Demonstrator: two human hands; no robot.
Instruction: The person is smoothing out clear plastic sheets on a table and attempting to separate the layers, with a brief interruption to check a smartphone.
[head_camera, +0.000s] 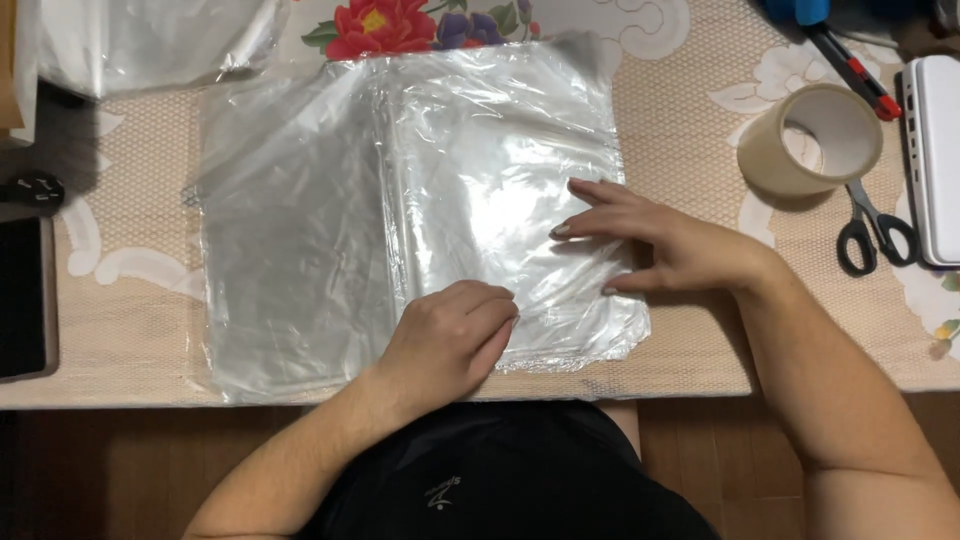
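Observation:
A stack of clear plastic bags (480, 170) lies on the table in front of me, with another flat clear sheet (290, 250) spread to its left. My left hand (450, 335) rests on the near edge of the stack, fingers curled as if pinching the top bag. My right hand (660, 245) lies flat on the right side of the stack, fingers apart and pointing left, pressing it down.
A roll of tan packing tape (810, 140) and black-handled scissors (875, 230) sit at the right, beside a white device (935, 160). A red-and-black tool (850, 70) lies at the far right. More clear plastic (150, 40) is at the far left, and a dark tablet (22, 300) at the left edge.

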